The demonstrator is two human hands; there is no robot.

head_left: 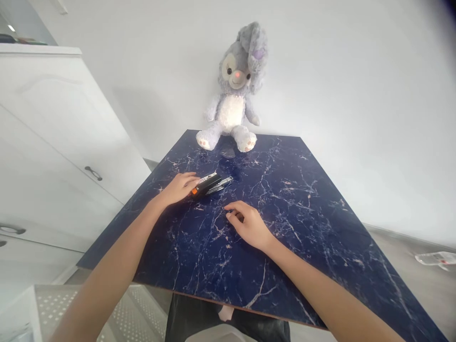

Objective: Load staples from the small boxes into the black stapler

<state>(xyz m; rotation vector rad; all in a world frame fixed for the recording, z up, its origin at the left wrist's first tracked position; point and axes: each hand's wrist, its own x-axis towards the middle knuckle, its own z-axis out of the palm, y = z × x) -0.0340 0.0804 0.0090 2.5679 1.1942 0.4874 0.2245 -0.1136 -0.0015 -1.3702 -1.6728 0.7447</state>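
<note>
A black stapler (211, 184) with an orange end lies on the dark blue marbled tabletop (306, 213). My left hand (179, 188) rests on the table with its fingers stretched out, the fingertips touching the stapler's orange rear end. My right hand (247, 223) lies on the table a little nearer to me and to the right of the stapler, its fingers loosely curled with the tips on the surface, and nothing shows in it.
A grey and white plush rabbit (235, 95) sits at the table's far edge against the white wall. A white cabinet (53, 142) with a dark handle stands to the left. A clear plastic object (436, 259) lies on the floor at right.
</note>
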